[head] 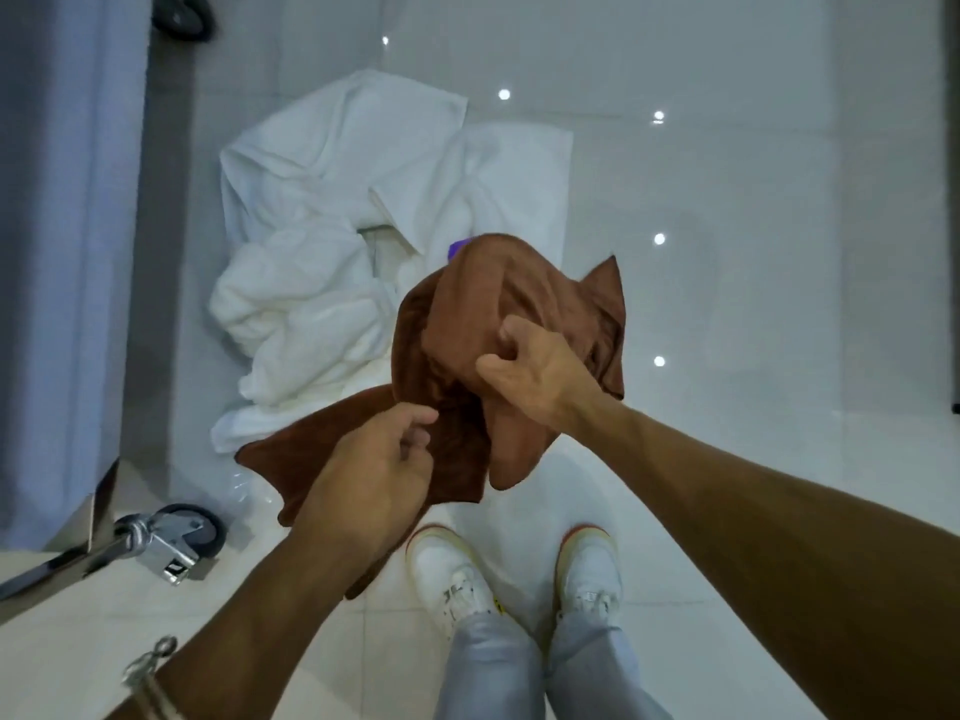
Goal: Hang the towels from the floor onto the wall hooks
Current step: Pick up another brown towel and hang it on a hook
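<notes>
Head: purple scrap [460,247] behind brown towel [467,304]

A crumpled brown towel [457,324] hangs bunched above rumpled white towels [332,241] heaped on the floor.

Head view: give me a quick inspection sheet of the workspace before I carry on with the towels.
Surface: glossy white tiled floor, light spots reflected.
Job's things: brown towel held bunched in both hands; white towels crumpled on the floor; wall hooks not in view.
Clutter: small purple item peeking behind the brown towel, cannot tell what.
Hands: left hand pinches the towel's lower fold; right hand grips its upper bunch.
Cables: nothing seen.
Surroundings: caster wheel on a metal frame at left; blue fabric hanging beside it; white shoes below.
</notes>
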The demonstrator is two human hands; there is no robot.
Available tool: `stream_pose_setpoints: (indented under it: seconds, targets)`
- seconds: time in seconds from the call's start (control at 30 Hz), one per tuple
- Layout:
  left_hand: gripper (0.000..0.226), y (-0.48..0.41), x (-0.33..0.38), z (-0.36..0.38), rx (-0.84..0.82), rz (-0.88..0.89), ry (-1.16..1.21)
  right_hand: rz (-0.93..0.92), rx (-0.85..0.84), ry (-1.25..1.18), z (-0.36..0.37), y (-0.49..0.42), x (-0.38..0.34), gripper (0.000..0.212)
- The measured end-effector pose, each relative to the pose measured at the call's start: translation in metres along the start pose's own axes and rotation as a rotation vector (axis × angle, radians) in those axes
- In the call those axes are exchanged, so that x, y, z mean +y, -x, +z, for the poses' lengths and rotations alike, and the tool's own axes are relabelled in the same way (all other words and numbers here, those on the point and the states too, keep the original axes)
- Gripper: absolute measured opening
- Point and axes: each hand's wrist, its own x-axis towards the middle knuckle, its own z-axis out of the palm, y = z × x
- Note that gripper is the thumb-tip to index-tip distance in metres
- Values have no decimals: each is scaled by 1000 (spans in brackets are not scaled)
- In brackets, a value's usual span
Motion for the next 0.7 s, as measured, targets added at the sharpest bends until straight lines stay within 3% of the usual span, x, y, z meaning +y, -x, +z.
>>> stream_pose_setpoints:
  seconds: [0.1,0.2,0.37,0.53,0.7]
  targets:
    - [32,20,47,-25,61,56,-7,-8,2,-56,-54,29,-44,22]
    - [35,54,96,-56,90,114,-71,-4,-22,-95,-114,63,-89,4]
    - [37,123,168,-118,90,268,-216,-77,-14,-88,-216,125,-187,15]
    - [42,196,242,-189,288,281,-325,-218,-37,-89,-299,213,-304,12]
    - [75,291,306,-236,320,433,-427,-382,37,-89,-360,309,-411,15]
